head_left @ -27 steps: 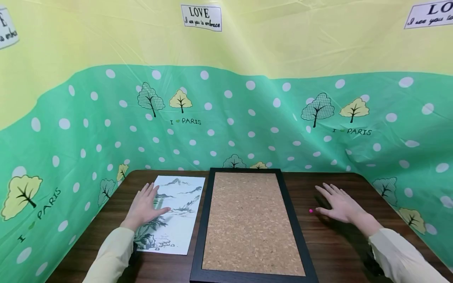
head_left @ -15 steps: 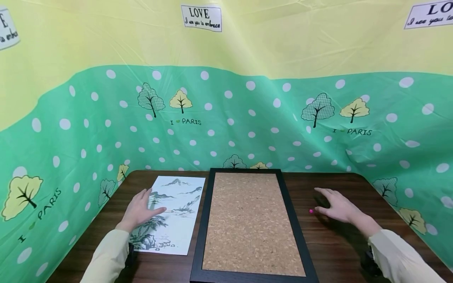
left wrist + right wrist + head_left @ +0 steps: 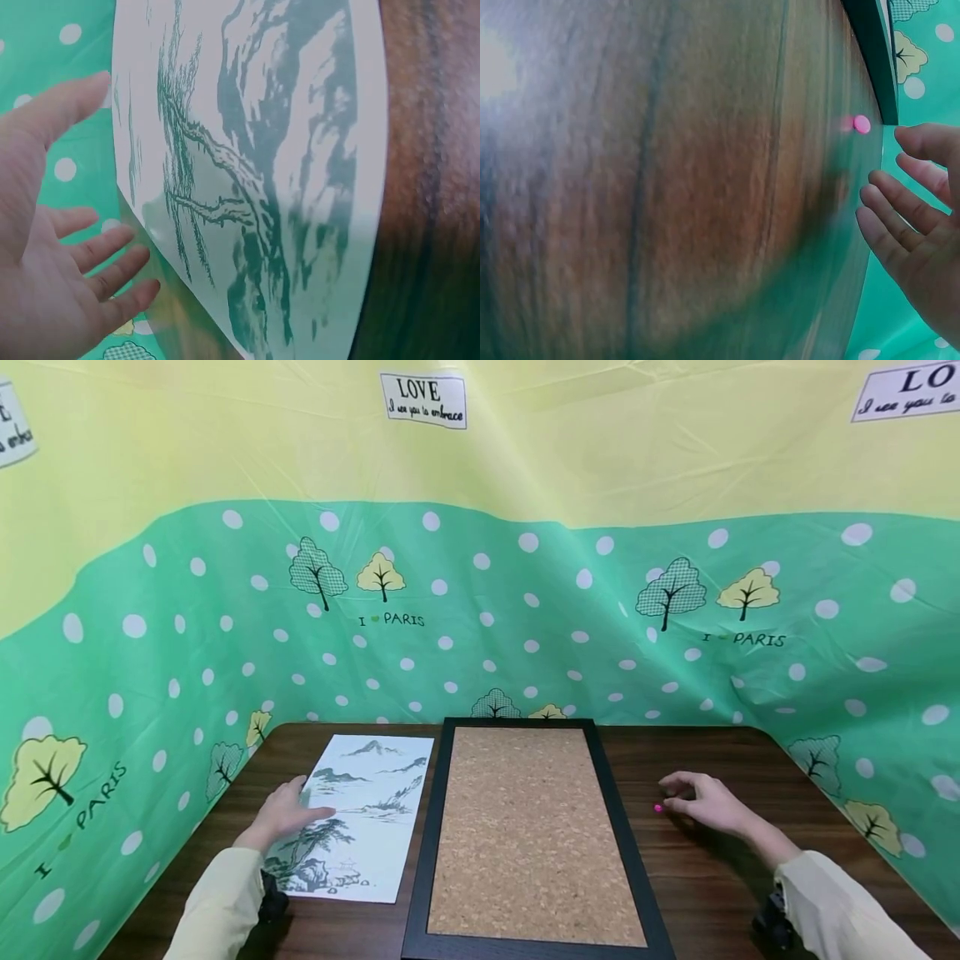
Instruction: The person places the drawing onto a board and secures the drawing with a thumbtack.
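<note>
A sheet of white paper [image 3: 375, 852] printed with an ink landscape of mountains and trees lies on the left of the table. My left hand [image 3: 279, 818] is over its left edge, thumb spread from the fingers and nothing in the grasp; the left wrist view shows the palm beside the paper. On the right, my right hand [image 3: 705, 803] is low over the wood with fingers bent loosely. Just off its thumb and fingertips sits a small pink round-headed piece [image 3: 862, 124], like a pushpin. A cork board [image 3: 532, 835] in a black frame lies between the hands.
Dark wood-grain table [image 3: 712, 902] lies under everything. A green and yellow patterned cloth [image 3: 480, 635] hangs behind and along both sides, close to the table's edges. Dark wrist straps show under both pale sleeves [image 3: 225, 893].
My left hand has drawn back leftward and nearer, baring more of the printed sheet. My right hand's fingers have bent and come down near the pink piece. Paper and board have stayed put.
</note>
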The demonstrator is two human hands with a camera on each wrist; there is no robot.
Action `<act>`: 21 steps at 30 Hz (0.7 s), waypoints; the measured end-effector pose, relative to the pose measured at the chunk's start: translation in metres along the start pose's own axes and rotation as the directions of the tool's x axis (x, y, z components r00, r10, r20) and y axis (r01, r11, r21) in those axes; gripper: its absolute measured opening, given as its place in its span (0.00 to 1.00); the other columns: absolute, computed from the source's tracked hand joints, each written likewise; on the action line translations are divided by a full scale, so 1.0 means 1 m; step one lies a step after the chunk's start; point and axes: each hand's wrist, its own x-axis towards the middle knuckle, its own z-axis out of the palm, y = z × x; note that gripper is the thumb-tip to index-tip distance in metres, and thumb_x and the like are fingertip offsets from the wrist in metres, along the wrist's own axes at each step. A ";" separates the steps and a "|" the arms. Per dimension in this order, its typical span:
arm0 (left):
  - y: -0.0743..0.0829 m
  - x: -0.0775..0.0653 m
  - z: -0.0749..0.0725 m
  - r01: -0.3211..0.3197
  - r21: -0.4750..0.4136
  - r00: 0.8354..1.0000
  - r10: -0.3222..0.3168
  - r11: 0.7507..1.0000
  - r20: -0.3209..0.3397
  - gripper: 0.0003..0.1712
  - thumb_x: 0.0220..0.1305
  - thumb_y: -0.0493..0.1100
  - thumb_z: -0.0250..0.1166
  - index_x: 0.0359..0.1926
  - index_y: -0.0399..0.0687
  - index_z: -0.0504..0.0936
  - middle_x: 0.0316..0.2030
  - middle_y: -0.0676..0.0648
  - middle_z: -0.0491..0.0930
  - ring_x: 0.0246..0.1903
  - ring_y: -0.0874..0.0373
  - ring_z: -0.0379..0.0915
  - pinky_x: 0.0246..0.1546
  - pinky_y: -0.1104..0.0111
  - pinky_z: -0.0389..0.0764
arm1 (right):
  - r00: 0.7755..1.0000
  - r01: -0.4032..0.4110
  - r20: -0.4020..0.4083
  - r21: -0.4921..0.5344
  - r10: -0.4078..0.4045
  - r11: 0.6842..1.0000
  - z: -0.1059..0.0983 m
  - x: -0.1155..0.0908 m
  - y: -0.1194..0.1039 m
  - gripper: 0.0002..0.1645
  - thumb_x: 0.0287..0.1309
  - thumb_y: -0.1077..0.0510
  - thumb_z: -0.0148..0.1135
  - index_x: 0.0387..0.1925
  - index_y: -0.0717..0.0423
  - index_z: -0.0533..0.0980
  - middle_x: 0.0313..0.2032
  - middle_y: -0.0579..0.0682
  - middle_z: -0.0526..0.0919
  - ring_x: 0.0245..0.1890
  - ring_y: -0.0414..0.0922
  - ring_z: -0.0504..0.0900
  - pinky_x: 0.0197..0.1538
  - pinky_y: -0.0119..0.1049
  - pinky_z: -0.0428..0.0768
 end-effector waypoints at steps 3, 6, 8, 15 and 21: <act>-0.003 0.000 -0.001 0.029 0.027 1.000 -0.029 0.999 0.005 0.56 0.47 0.60 0.66 0.60 0.19 0.54 0.55 0.20 0.59 0.54 0.28 0.56 0.51 0.43 0.63 | 1.000 -0.021 0.011 0.057 0.021 0.998 0.003 0.001 0.000 0.16 0.53 0.63 0.60 0.43 0.68 0.74 0.33 0.53 0.78 0.31 0.44 0.75 0.28 0.33 0.75; -0.006 0.000 -0.002 0.051 0.042 0.999 -0.051 0.998 0.005 0.57 0.46 0.61 0.67 0.59 0.18 0.54 0.54 0.20 0.60 0.53 0.28 0.57 0.50 0.44 0.64 | 0.999 -0.024 0.026 0.107 0.022 0.994 0.006 0.001 0.000 0.15 0.54 0.64 0.59 0.42 0.69 0.73 0.30 0.52 0.78 0.27 0.42 0.74 0.23 0.33 0.74; -0.008 0.000 -0.002 0.059 0.052 0.998 -0.060 0.997 0.005 0.58 0.44 0.63 0.67 0.59 0.18 0.55 0.53 0.20 0.61 0.52 0.28 0.58 0.49 0.44 0.65 | 0.999 -0.030 0.033 0.129 0.026 0.991 0.007 0.001 0.000 0.15 0.54 0.64 0.59 0.42 0.70 0.73 0.29 0.52 0.78 0.25 0.41 0.73 0.22 0.33 0.74; -0.013 0.001 0.001 0.090 0.061 0.996 -0.090 0.994 -0.005 0.57 0.42 0.64 0.68 0.55 0.19 0.60 0.49 0.23 0.65 0.48 0.32 0.62 0.48 0.45 0.66 | 0.998 -0.049 0.040 0.136 0.044 0.990 0.011 0.004 -0.001 0.14 0.52 0.65 0.59 0.41 0.70 0.73 0.27 0.51 0.77 0.21 0.40 0.72 0.21 0.33 0.73; -0.009 0.000 0.002 0.153 0.035 0.988 -0.153 0.988 0.006 0.53 0.38 0.62 0.71 0.51 0.21 0.64 0.43 0.27 0.67 0.42 0.37 0.64 0.44 0.46 0.67 | 0.999 -0.036 0.029 0.105 0.033 0.994 0.015 0.008 -0.002 0.13 0.50 0.64 0.62 0.38 0.69 0.75 0.23 0.49 0.73 0.16 0.39 0.70 0.19 0.32 0.71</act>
